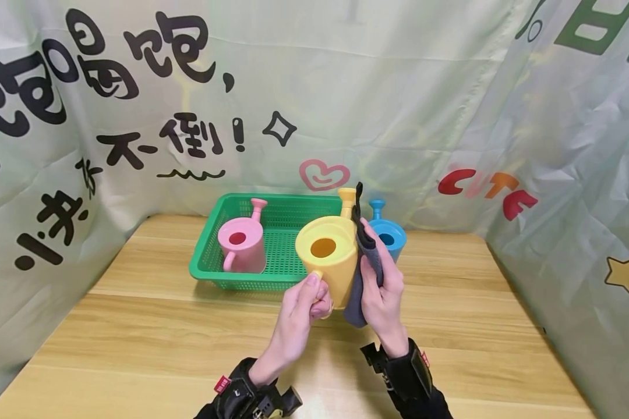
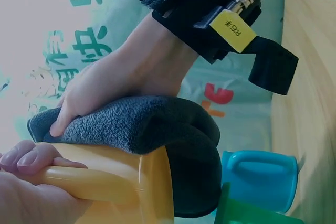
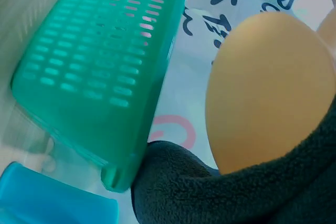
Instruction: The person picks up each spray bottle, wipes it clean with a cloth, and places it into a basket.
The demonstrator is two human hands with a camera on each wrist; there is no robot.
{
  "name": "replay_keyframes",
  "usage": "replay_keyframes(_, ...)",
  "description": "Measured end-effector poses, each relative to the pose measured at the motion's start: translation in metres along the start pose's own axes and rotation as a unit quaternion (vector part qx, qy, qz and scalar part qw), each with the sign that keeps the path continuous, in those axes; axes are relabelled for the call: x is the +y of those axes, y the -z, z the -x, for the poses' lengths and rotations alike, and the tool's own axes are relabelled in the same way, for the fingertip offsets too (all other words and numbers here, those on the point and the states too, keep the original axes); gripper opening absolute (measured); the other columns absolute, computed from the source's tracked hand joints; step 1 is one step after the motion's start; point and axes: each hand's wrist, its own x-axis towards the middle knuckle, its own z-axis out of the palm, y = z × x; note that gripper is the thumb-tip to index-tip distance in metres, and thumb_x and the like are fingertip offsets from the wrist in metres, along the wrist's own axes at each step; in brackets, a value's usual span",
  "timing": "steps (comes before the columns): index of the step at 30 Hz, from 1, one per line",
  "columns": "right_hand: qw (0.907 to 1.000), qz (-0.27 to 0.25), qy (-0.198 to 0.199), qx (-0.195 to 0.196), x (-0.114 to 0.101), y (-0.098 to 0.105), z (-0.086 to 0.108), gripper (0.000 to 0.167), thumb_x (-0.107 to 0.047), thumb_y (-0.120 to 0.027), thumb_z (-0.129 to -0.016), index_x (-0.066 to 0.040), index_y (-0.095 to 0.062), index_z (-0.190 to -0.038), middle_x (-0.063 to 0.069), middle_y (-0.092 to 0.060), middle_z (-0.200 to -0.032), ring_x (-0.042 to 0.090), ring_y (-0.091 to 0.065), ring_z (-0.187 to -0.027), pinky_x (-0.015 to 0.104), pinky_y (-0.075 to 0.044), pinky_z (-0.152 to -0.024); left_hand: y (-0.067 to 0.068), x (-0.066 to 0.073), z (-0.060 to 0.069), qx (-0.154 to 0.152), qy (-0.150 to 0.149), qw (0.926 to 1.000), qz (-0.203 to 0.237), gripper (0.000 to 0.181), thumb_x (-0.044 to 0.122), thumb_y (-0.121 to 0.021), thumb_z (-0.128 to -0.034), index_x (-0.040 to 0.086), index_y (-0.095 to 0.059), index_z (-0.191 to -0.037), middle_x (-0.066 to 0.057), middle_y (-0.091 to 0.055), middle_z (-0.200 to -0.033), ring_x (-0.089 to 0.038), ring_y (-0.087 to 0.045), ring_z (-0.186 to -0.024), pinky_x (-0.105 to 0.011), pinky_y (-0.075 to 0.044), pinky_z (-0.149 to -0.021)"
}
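A yellow watering can (image 1: 335, 276) is held up above the table in front of a green basket. My left hand (image 1: 299, 308) grips its handle (image 2: 89, 182), fingers curled round it. A dark grey cloth (image 1: 368, 273) lies against the can's right side, and my right hand (image 1: 385, 291) holds it there. In the left wrist view the cloth (image 2: 142, 124) is bunched along the can's side under my right hand (image 2: 115, 80). The right wrist view shows the can's rounded base (image 3: 270, 93) beside the cloth; the right fingers are hidden there.
The green basket (image 1: 201, 256) stands at the back of the wooden table (image 1: 152, 343), with a pink watering can (image 1: 246, 250) inside. Right of the basket stands a blue watering can (image 1: 393, 235), partly hidden by my right hand. A printed fabric backdrop (image 1: 398, 116) encloses the table.
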Motion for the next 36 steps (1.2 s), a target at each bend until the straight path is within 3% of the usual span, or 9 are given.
replay_keyframes(3,1.0000,-0.001,-0.009,-0.002,0.003,-0.001,0.002,0.048,0.017,-0.045,-0.094,0.009,-0.049,-0.142,0.013,-0.056,-0.147,0.023,-0.052,-0.140,0.033,-0.041,-0.116,0.001,0.001,-0.001,0.004,0.002,0.9999,0.016,0.047,0.021,-0.024,-0.1118,-0.001,-0.028,-0.070,-0.016,-0.026,-0.062,-0.025,-0.027,-0.056,-0.028,-0.027,-0.055)
replay_keyframes(11,0.9963,-0.014,-0.085,-0.007,0.008,-0.002,0.007,0.043,0.011,-0.046,-0.099,0.006,-0.049,-0.142,-0.009,-0.058,-0.145,0.011,-0.052,-0.138,0.024,-0.043,-0.112,0.007,0.005,-0.003,0.007,-0.023,0.9980,0.059,0.045,0.018,-0.023,-0.1117,-0.001,-0.026,-0.072,-0.009,-0.023,-0.063,-0.027,-0.022,-0.056,-0.030,-0.022,-0.054)
replay_keyframes(17,0.9982,-0.011,-0.058,-0.012,0.005,-0.002,0.005,0.046,0.014,-0.046,-0.097,0.005,-0.050,-0.143,-0.003,-0.058,-0.146,0.017,-0.053,-0.139,0.028,-0.042,-0.114,0.006,0.005,-0.004,-0.002,-0.032,0.9979,0.057,0.044,0.017,-0.022,-0.1116,-0.001,-0.027,-0.072,-0.009,-0.024,-0.063,-0.025,-0.022,-0.055,-0.029,-0.023,-0.053)
replay_keyframes(26,0.9999,-0.010,-0.010,0.005,-0.005,0.002,-0.003,0.048,0.019,-0.044,-0.094,0.007,-0.050,-0.141,0.010,-0.058,-0.146,0.023,-0.053,-0.139,0.032,-0.042,-0.115,0.002,0.001,-0.001,-0.011,-0.011,0.9999,-0.003,0.044,0.017,-0.022,-0.1113,0.000,-0.029,-0.071,-0.016,-0.027,-0.061,-0.019,-0.029,-0.056,-0.026,-0.029,-0.055)
replay_keyframes(33,0.9999,-0.012,-0.005,0.008,-0.003,0.003,-0.003,0.047,0.019,-0.044,-0.094,0.011,-0.049,-0.140,0.015,-0.057,-0.146,0.026,-0.052,-0.140,0.035,-0.042,-0.116,0.000,0.001,0.000,-0.009,-0.010,0.9998,-0.012,0.043,0.017,-0.024,-0.1111,0.000,-0.030,-0.072,-0.017,-0.028,-0.062,-0.020,-0.030,-0.055,-0.026,-0.029,-0.055)
replay_keyframes(36,0.9993,-0.015,-0.033,0.013,0.001,0.002,0.001,0.044,0.014,-0.045,-0.097,0.008,-0.050,-0.141,0.005,-0.058,-0.146,0.022,-0.052,-0.139,0.031,-0.042,-0.115,0.002,0.001,0.000,-0.003,-0.012,0.9998,-0.015,0.044,0.017,-0.024,-0.1111,0.000,-0.030,-0.071,-0.017,-0.028,-0.061,-0.017,-0.031,-0.055,-0.025,-0.030,-0.055)
